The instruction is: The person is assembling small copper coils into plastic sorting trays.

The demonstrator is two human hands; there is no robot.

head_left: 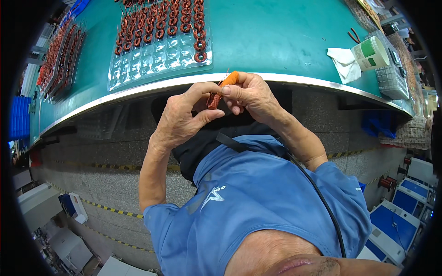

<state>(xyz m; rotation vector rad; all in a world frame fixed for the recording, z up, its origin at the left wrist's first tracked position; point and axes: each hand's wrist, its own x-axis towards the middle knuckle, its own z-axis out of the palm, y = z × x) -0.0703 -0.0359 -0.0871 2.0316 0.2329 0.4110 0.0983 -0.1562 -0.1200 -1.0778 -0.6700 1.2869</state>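
My left hand [182,117] pinches a small copper-wound ring coil [213,100] just below the green table's metal edge [138,88]. My right hand [251,94] holds an orange-handled tool [230,78] against the top of that coil, its fingers also touching the coil. Both hands meet in front of my blue shirt. On the table ahead lies a clear plastic blister tray [156,57] whose far pockets hold several more copper coils [172,23]; its near pockets are bare.
More trays of coils [62,50] lie at the far left of the table. A white and green cup [372,53] and a crumpled white tissue [345,64] sit at the right, beside a metal mesh tray [391,80]. Grey floor with yellow-black tape lies below.
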